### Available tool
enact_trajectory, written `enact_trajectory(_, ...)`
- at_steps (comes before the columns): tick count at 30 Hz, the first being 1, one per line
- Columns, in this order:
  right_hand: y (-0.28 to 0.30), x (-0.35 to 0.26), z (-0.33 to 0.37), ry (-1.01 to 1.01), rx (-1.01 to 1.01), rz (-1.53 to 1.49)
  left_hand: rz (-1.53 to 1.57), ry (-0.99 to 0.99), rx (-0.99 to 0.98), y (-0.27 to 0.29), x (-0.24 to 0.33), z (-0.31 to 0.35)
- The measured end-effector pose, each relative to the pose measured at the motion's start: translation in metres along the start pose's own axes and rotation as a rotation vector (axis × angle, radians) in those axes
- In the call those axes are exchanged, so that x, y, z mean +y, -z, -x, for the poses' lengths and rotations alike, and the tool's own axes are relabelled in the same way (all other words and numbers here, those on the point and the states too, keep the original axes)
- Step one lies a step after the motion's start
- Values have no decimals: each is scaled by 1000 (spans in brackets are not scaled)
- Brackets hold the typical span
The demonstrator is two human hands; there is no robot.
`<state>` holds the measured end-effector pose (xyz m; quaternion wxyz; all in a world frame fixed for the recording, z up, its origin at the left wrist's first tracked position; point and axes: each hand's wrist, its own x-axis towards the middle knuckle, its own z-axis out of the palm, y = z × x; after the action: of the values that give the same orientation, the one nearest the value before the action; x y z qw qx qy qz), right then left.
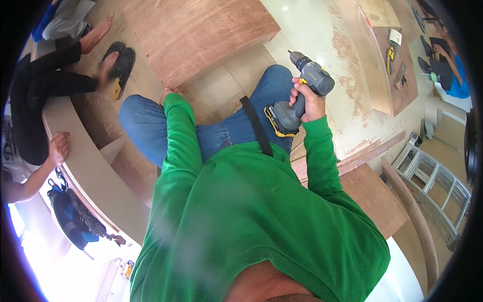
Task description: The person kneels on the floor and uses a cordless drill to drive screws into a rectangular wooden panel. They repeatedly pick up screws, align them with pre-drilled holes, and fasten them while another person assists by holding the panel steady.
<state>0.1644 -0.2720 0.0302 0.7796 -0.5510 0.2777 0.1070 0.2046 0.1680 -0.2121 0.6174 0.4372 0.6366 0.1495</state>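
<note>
My right hand (309, 103) is wrapped round the handle of a cordless drill (316, 78), grey and black with yellow parts and a battery at its base. The drill's chuck points up and left, away from me. My left hand (168, 93) is at the near left corner of a large reddish-brown plywood box (201, 38). Most of its fingers are hidden, so I cannot tell whether they grip the edge. The box lies in front of my bent knees, its smooth top facing up.
Sawdust (352, 75) lies on the pale floor. On the right, a wooden box (390, 65) carries yellow-and-black tools; an aluminium ladder (432, 176) is beyond. On the left, a curved panel (95, 151) bears a person's hand (59, 148). Another person (453, 70) sits far right.
</note>
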Motion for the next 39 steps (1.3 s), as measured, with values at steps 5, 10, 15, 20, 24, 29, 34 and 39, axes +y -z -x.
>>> enact_trajectory(5, -25, 0, 3, 21, -41, 115, -98, 375, -418, 30, -34, 40)
enact_trajectory(10, -54, 9, 23, 87, -153, 355, 24, 426, -809, 21, -35, 126)
enact_trajectory(15, -71, 32, 54, 250, -238, 745, 116, 370, -845, 10, 13, 176)
enact_trajectory(20, -85, 35, 53, 416, -491, 914, 83, 464, -842, 18, 19, 180)
enact_trajectory(24, -103, 33, 46, 387, -573, 953, 184, 451, -840, 22, 18, 172)
enact_trajectory(29, -116, 31, 41, 399, -602, 1027, 340, 445, -823, 28, 28, 168)
enact_trajectory(34, -123, 30, 41, 383, -630, 1037, 323, 484, -756, 35, 33, 170)
enact_trajectory(39, -128, 17, 42, 339, -716, 1074, 319, 523, -772, 38, 38, 170)
